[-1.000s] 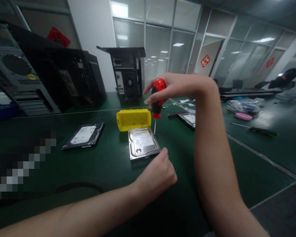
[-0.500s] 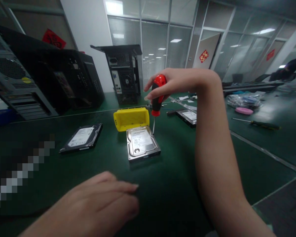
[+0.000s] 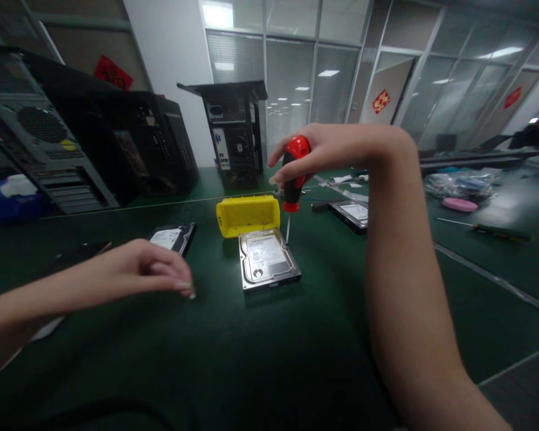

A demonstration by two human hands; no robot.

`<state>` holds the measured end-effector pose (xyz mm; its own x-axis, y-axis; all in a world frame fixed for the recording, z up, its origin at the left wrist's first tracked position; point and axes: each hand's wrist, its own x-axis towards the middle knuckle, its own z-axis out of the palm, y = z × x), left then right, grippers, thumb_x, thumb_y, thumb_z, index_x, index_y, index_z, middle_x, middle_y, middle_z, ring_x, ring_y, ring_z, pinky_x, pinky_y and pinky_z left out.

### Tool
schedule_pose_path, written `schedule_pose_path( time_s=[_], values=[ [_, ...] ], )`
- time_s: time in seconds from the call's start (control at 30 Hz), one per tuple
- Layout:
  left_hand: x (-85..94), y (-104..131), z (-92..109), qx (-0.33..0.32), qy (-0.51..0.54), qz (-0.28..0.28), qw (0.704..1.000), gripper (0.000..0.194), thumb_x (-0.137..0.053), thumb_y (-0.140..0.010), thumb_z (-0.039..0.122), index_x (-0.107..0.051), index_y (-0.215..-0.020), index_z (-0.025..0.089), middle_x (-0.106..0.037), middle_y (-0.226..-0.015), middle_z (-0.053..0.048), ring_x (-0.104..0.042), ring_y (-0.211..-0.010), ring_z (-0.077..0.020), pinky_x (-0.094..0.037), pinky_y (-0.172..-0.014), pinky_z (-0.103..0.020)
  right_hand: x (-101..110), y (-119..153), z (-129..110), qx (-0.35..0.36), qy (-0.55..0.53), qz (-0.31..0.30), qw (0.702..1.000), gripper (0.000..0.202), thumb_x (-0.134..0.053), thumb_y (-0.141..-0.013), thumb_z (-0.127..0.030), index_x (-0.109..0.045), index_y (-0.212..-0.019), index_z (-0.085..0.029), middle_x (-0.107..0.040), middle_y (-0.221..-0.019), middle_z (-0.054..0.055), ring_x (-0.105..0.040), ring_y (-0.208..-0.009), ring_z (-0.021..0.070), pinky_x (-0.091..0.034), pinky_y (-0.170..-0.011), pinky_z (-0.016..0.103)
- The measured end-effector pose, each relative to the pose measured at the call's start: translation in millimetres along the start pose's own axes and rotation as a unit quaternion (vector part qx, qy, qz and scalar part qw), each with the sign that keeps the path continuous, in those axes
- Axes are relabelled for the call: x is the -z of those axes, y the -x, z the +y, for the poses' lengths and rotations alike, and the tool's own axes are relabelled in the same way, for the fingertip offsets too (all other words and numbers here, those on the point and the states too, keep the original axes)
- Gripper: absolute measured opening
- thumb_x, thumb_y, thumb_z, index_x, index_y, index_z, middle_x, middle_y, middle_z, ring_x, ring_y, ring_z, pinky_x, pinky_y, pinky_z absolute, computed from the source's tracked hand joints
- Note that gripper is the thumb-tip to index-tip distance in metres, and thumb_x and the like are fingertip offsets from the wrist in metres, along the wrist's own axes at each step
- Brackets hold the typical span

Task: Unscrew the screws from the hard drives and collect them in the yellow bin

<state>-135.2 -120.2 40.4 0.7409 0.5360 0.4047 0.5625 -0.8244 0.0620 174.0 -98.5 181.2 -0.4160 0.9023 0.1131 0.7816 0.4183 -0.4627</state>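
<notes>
My right hand is wrapped round a red and black screwdriver. The screwdriver stands nearly upright, its tip at the right edge of a silver hard drive that lies label up on the green table. My left hand hovers left of that drive with its fingers curled and fingertips together; anything between them is too small or hidden to make out. Behind it lies a second hard drive, partly covered by the hand. A yellow bin sits on its side just behind the silver drive.
Computer cases stand at the back and left. A third hard drive is beyond my right wrist. Farther right are another screwdriver, a pink disc and clear plastic bags. A dark flat object, possibly a phone, is beside my left forearm.
My left hand has moved from the near table up and to the left, and its fingers are more curled. My right hand keeps the screwdriver at the drive's edge. The view has shifted slightly left.
</notes>
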Motion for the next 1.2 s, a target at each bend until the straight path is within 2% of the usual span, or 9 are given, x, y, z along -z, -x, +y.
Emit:
schedule_pose_path(
  time_s=[0.03,0.07,0.17,0.27,0.43,0.57,0.7,0.97,1.2],
  values=[
    [0.2,-21.3,-2.5,0.024,0.112,-0.093,0.989,0.048,-0.034,-0.095,0.041,-0.070,-0.086,0.010,-0.072,-0.074,-0.001,-0.064,-0.064,-0.0050,-0.048,-0.060,-0.015,-0.2,-0.4,-0.7,0.001,0.006,0.001,1.000,0.051,-0.072,-0.072,-0.044,-0.065,-0.114,-0.017,-0.066,-0.101,0.007,-0.063,-0.084,0.0175,-0.054,-0.069,0.027],
    [-1.0,-41.4,-2.1,0.047,0.176,-0.143,0.973,0.037,-0.044,-0.092,0.038,-0.071,-0.089,0.013,-0.073,-0.081,-0.003,-0.066,-0.070,-0.0088,-0.051,-0.063,-0.018,-0.5,-0.7,-1.3,0.004,0.014,0.004,1.000,0.051,-0.071,-0.072,-0.045,-0.065,-0.114,-0.017,-0.066,-0.100,0.007,-0.063,-0.083,0.0172,-0.054,-0.070,0.027],
    [-13.3,-85.7,13.1,0.050,0.229,-0.140,0.962,0.019,-0.057,-0.086,0.027,-0.071,-0.093,0.016,-0.073,-0.090,-0.004,-0.068,-0.082,-0.0142,-0.053,-0.072,-0.024,-0.7,-0.9,-2.8,0.008,0.037,0.014,0.999,0.052,-0.070,-0.072,-0.046,-0.064,-0.115,-0.017,-0.067,-0.098,0.006,-0.063,-0.084,0.0170,-0.054,-0.071,0.026],
    [-33.4,-103.5,33.1,0.043,0.218,-0.095,0.970,0.015,-0.058,-0.085,0.021,-0.071,-0.089,0.014,-0.072,-0.086,-0.004,-0.067,-0.080,-0.0144,-0.051,-0.072,-0.024,0.3,0.2,-2.4,0.005,0.034,0.012,0.999,0.052,-0.071,-0.071,-0.044,-0.064,-0.116,-0.019,-0.067,-0.098,0.005,-0.063,-0.086,0.0179,-0.055,-0.073,0.026],
    [-63.6,-106.6,43.9,-0.012,0.224,-0.007,0.974,0.016,-0.056,-0.087,0.021,-0.070,-0.092,0.016,-0.072,-0.090,-0.003,-0.066,-0.084,-0.0132,-0.050,-0.078,-0.026,2.8,2.6,3.3,0.005,0.023,0.018,1.000,0.052,-0.070,-0.071,-0.044,-0.064,-0.117,-0.019,-0.068,-0.100,0.006,-0.064,-0.086,0.0184,-0.055,-0.072,0.026],
    [-76.9,-107.9,44.8,-0.048,0.192,-0.012,0.980,0.017,-0.055,-0.089,0.023,-0.070,-0.095,0.018,-0.072,-0.094,-0.002,-0.065,-0.087,-0.0134,-0.048,-0.082,-0.027,4.0,2.8,8.2,0.006,0.015,0.020,1.000,0.051,-0.071,-0.071,-0.043,-0.064,-0.115,-0.019,-0.069,-0.098,0.006,-0.065,-0.086,0.0186,-0.055,-0.073,0.026],
    [-80.0,-109.2,44.6,-0.070,0.165,-0.012,0.984,0.019,-0.054,-0.091,0.024,-0.070,-0.098,0.019,-0.072,-0.096,-0.003,-0.065,-0.088,-0.0137,-0.046,-0.083,-0.028,4.7,2.6,10.5,0.008,0.013,0.010,1.000,0.051,-0.069,-0.072,-0.046,-0.064,-0.116,-0.019,-0.069,-0.099,0.006,-0.065,-0.086,0.0184,-0.055,-0.072,0.025],
    [-83.3,-104.1,43.1,-0.092,0.189,0.001,0.978,0.018,-0.055,-0.091,0.022,-0.069,-0.101,0.019,-0.072,-0.099,-0.003,-0.065,-0.094,-0.0132,-0.045,-0.087,-0.029,4.0,-2.4,12.7,0.005,0.045,0.067,0.997,0.055,-0.070,-0.069,-0.048,-0.064,-0.114,-0.017,-0.067,-0.098,0.007,-0.062,-0.084,0.0199,-0.054,-0.070,0.028],
    [-86.3,-102.7,43.2,-0.094,0.182,-0.009,0.979,0.020,-0.053,-0.091,0.022,-0.069,-0.102,0.018,-0.071,-0.102,-0.003,-0.063,-0.097,-0.0144,-0.045,-0.088,-0.029,1.4,-4.9,8.6,-0.006,0.049,0.074,0.996,0.051,-0.070,-0.069,-0.047,-0.066,-0.110,-0.018,-0.067,-0.099,0.008,-0.063,-0.087,0.0215,-0.054,-0.073,0.031]
  ],
)
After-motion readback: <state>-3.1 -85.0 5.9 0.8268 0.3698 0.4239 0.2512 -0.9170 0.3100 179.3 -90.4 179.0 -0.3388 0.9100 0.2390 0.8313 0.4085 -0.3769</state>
